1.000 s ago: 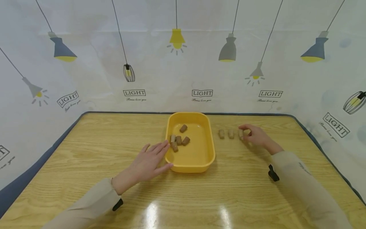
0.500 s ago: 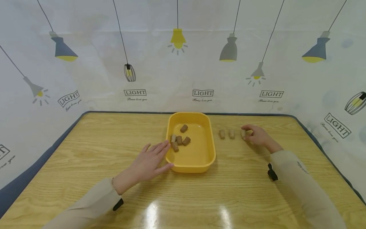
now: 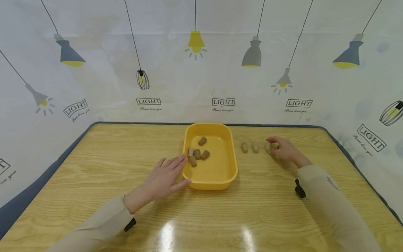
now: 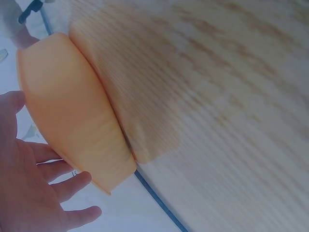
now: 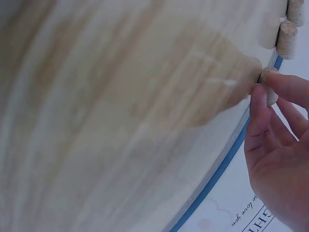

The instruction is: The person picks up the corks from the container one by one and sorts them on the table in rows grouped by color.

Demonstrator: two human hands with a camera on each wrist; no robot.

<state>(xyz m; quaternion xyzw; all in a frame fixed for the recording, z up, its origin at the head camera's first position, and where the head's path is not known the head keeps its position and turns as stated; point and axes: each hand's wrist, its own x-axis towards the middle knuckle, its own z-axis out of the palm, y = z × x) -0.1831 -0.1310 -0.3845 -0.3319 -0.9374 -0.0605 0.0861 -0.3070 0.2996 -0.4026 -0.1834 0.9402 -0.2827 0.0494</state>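
My right hand (image 3: pixel 284 149) pinches a pale cork (image 5: pixel 270 89) between thumb and fingertips at the right end of a short row on the table. To its left two more corks stand upright, a middle cork (image 3: pixel 255 147) and a left cork (image 3: pixel 244 147). My left hand (image 3: pixel 162 179) lies against the left side of a yellow plastic basin (image 3: pixel 211 185), its fingers stretched along the rim. Inside the basin several brown and tan corks (image 3: pixel 197 154) lie mostly toward the left, one farther back. In the left wrist view, the basin's contents are hidden behind its wall.
The wood-grain table (image 3: pixel 126 150) has a dark blue edging (image 3: pixel 151 123) along the back and sides. Behind it hangs a pale backdrop (image 3: pixel 170 77) printed with lamps and lettering. The basin stands near the back edge, left of the cork row.
My right hand has shifted slightly to the right with the pinched cork, widening its gap from the middle cork, then held still. The left hand and basin have stayed in place.
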